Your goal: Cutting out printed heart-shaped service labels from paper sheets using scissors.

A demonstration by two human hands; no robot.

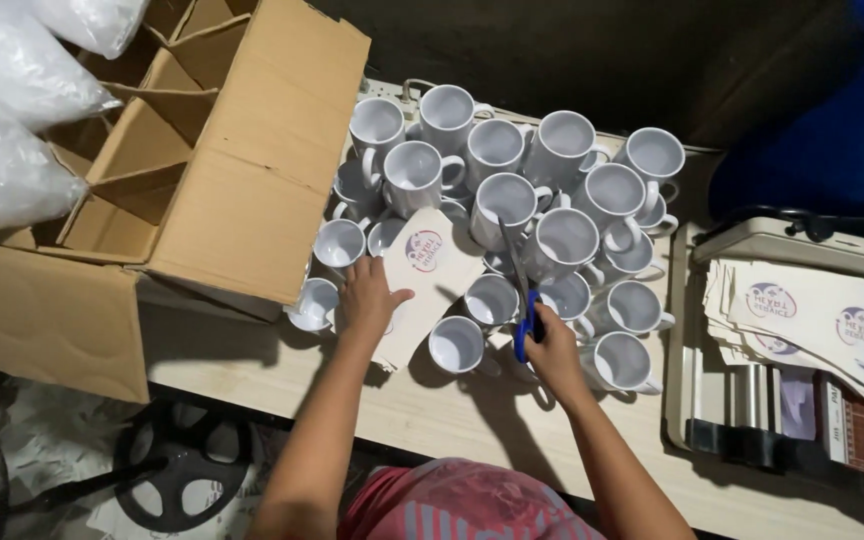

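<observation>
Many white mugs (497, 150) crowd a pale wooden table (422, 410), some stacked on others. My left hand (367, 295) presses on a cream paper sheet (430, 265) with a round purple print, which lies over the mugs at the cluster's near left. My right hand (552, 345) grips blue-handled scissors (522, 300), blades pointing away from me over the mugs beside the sheet. A single mug (455, 345) stands between my two hands.
An open cardboard box (222, 180) with dividers sits at the left, clear plastic bags (7, 110) above it. At the right, a stack of printed sheets (812, 320) rests on a paper trimmer (752, 400). A chair base (177, 470) shows on the floor below.
</observation>
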